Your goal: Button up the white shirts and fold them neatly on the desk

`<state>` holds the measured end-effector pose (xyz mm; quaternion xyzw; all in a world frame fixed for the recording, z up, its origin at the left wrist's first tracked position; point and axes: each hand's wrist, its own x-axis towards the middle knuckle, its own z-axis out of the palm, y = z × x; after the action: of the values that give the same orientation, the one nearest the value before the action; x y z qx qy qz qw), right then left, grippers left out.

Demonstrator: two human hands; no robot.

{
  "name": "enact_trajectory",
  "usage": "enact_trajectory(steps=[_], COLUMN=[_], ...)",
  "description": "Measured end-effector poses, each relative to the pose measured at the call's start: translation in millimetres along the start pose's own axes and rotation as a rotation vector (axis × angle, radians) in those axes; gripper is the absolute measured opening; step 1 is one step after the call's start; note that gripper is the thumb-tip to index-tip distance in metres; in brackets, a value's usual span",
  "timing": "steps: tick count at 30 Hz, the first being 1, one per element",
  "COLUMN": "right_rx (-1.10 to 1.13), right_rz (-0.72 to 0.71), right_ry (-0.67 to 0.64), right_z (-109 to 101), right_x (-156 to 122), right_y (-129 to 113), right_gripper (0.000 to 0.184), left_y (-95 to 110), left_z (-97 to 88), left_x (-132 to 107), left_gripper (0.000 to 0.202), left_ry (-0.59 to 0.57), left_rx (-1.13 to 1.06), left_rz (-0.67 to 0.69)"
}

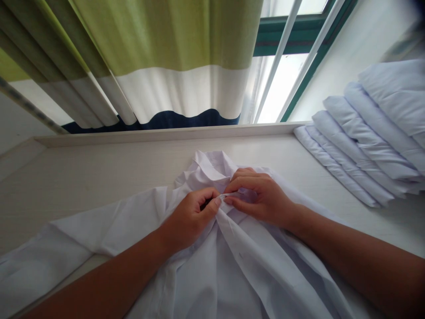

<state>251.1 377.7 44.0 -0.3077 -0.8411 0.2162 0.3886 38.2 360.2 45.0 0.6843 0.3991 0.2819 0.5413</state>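
White shirt [199, 283] below left hand [192, 215] and right hand [265, 195]: pinched its front edge [233, 235] between fingertips, just short of the collar [215, 173], apparently to steady it; stacked folded garments [372, 141] well right of those fingers, likely for room.

On tabletop [99, 177]: button-up shirt [199, 283], collar [214, 172] toward rear ledge [172, 134], sleeve [133, 217] out left. At shirt front, just before collar: left hand [191, 215], right hand [265, 195] alongside. Right of shirt, same tabletop: folded garment stack [368, 137]. Behind shirt, past ledge: curtain [172, 53]; right-rear, window [282, 35].
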Motion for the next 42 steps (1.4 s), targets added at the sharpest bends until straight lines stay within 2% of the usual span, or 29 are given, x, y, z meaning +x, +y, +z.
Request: enact_trajectory(steps=[7, 16, 18, 22, 25, 34, 42], right_rx=[-0.019, -0.097, -0.056, 0.175, 0.253, 0.166, 0.179], right_rz=[0.007, -0.113, -0.055, 0.207, 0.325, 0.327, 0.335], right_ry=[0.003, 0.048, 0.051, 0.042, 0.025, 0.011, -0.016], right_z=[1, 4, 4, 3, 3, 0, 1], right_x=[0, -1, -1, 2, 5, 7, 7], right_y=[0, -1, -3, -7, -8, -12, -12], right_gripper=[0.003, 0.004, 0.004, 0.008, 0.01, 0.004, 0.018], left_y=[0, 0, 0, 2, 4, 3, 3], left_z=[0.0, 1.3, 1.3, 1.6, 2.6, 3.6, 0.6], left_x=[0, -2, -1, -1, -1, 0, 4], left_gripper=[0.029, 0.028, 0.028, 0.031, 0.03, 0.029, 0.031], left_ry=[-0.006, -0.006, -0.007, -0.008, 0.017, 0.032, 0.026], left_rx=[0.008, 0.116, 0.085, -0.004, 0.002, 0.034, -0.02], left_rz=[-0.005, 0.028, 0.025, 0.019, 0.025, 0.006, -0.024])
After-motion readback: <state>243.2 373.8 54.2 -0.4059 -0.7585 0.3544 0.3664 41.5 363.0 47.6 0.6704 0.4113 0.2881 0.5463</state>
